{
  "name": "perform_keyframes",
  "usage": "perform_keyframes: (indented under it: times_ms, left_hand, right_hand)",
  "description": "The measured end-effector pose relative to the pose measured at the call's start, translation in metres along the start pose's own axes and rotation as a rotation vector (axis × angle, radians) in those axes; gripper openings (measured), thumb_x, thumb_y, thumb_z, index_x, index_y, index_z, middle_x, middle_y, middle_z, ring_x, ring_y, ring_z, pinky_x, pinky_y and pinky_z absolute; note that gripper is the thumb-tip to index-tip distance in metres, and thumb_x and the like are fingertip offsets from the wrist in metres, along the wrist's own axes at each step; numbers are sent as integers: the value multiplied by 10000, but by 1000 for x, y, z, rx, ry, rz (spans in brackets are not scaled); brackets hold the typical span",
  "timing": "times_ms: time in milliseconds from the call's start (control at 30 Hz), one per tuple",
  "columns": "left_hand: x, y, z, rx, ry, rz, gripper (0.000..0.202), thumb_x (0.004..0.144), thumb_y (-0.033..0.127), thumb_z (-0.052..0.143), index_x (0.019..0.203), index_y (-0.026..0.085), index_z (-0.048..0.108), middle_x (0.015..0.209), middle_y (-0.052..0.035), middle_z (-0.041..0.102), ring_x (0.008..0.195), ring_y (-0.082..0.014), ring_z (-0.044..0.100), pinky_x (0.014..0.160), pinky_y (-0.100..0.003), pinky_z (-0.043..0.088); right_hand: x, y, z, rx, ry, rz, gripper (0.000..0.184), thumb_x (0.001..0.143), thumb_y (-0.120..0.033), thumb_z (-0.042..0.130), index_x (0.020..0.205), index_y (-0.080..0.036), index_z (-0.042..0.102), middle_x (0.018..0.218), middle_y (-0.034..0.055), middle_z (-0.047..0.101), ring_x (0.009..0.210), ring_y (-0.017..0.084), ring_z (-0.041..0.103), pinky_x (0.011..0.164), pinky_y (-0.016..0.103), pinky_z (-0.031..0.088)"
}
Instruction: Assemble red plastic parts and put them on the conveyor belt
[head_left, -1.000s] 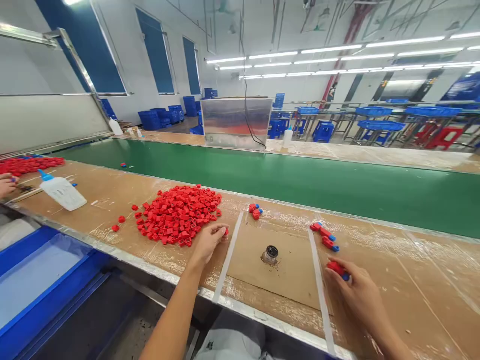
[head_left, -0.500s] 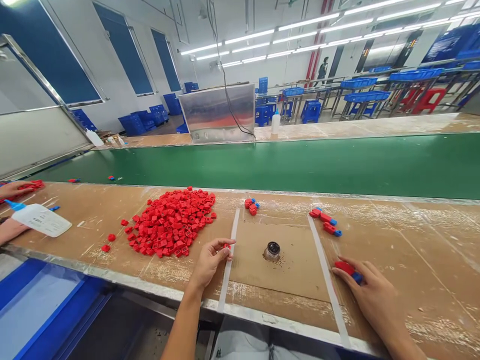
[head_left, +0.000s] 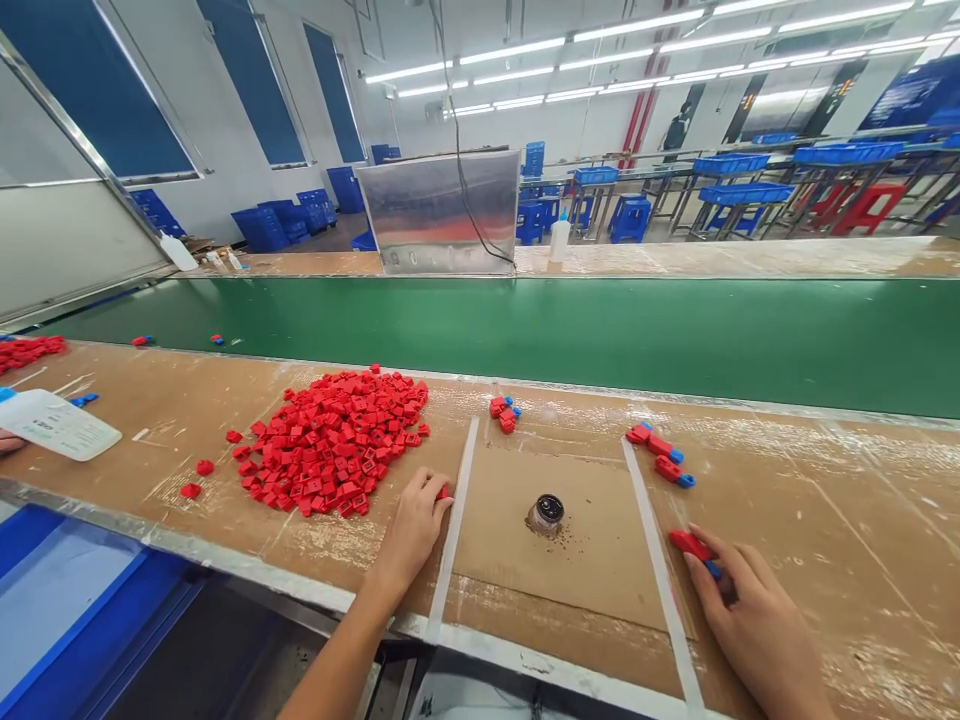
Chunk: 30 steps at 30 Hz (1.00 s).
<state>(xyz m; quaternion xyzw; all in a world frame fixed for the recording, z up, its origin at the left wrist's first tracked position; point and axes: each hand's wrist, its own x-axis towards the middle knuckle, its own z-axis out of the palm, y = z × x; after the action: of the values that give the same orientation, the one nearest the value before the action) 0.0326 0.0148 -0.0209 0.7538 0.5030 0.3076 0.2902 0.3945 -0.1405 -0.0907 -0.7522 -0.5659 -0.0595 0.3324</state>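
Note:
My left hand point(head_left: 411, 530) rests on the wooden bench top beside a large heap of small red square plastic pieces point(head_left: 330, 440), with one red piece point(head_left: 444, 492) pinched at its fingertips. My right hand point(head_left: 754, 625) grips a red part with a blue end point(head_left: 696, 548). Between my hands, a small metal jar point(head_left: 549, 515) stands on a cardboard sheet point(head_left: 570, 540) bordered by white tape strips. Two small groups of red-and-blue parts point(head_left: 504, 413) point(head_left: 661, 458) lie near the sheet's far edge.
A green conveyor belt point(head_left: 480, 330) runs behind the bench. At far left, a co-worker's hand point(head_left: 7, 441) sits near a white plastic bottle point(head_left: 54, 425) and another red heap point(head_left: 30, 350). A blue bin point(head_left: 52, 610) sits below the bench's near edge.
The view has swung and levelled. My left fingers have curled closer around the red piece, and my right hand has moved slightly right, tilting the red part.

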Motion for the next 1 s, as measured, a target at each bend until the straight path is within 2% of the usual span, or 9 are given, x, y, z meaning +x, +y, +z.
perform_keyframes:
  times_ms: [200,333,400,533,633,733,833,900,1000]
  left_hand:
    - [-7,-6,0,121,35,42,230,914,88,413,887,197,613,898,-51,601,856,-224,569,808,-356,436]
    - [1,-5,1,49,-13,48,274,913,159,494,1164,209,592,990,-48,666,849,-205,629,801,-331,485]
    - [7,0,2,-72,-38,-5,318,903,194,530,1214,214,596,1012,-44,687,806,-189,653,777,-314,509]
    - [12,12,8,-314,-63,-140,199,887,281,589,1047,190,665,940,-36,706,832,-195,675,766,-291,526]
    - [10,16,13,-353,-75,-113,169,922,329,559,969,192,647,955,-34,700,910,-205,676,823,-300,522]
    - [8,13,16,-236,-110,-51,178,955,325,513,1047,212,616,971,-39,707,913,-216,679,821,-325,527]
    - [8,6,18,51,-116,87,280,950,231,488,1204,229,605,1106,-80,704,1045,-257,643,914,-391,498]
    - [8,1,18,225,-153,176,317,934,156,448,1183,216,636,1134,-106,683,1066,-278,621,925,-420,484]
    - [7,-2,13,330,-218,198,342,928,116,391,1097,219,669,1050,-102,658,929,-253,631,826,-381,501]
  right_hand:
    - [0,0,-1,-3,7,13,551,982,-626,340,1179,-202,631,1069,72,647,822,237,652,659,355,513]
    - [-1,0,-1,-23,-2,22,527,988,-616,347,1175,-216,635,1055,57,647,786,220,652,614,335,510]
    - [-1,0,-1,-30,0,9,507,995,-600,352,1180,-218,629,1067,56,641,792,214,654,603,326,506]
    - [-2,-2,-1,-48,-3,-22,446,1009,-554,366,1179,-217,604,1090,63,632,877,231,653,686,342,517]
    - [-1,-4,-3,-33,-12,-38,400,1012,-529,386,1161,-215,585,1066,67,633,925,238,640,749,352,517]
    - [2,-5,-7,1,-49,-33,373,1011,-512,397,1140,-211,576,1051,71,639,937,237,633,778,358,516]
    - [6,-2,-14,43,-142,21,361,1002,-504,416,1139,-210,573,1056,75,651,932,239,638,777,368,520]
    - [10,0,-20,70,-213,63,355,992,-497,436,1145,-213,583,1056,80,660,925,245,643,775,380,524]
    - [15,-1,-26,143,-280,150,388,965,-517,477,1142,-196,604,921,77,677,786,237,648,692,375,528]
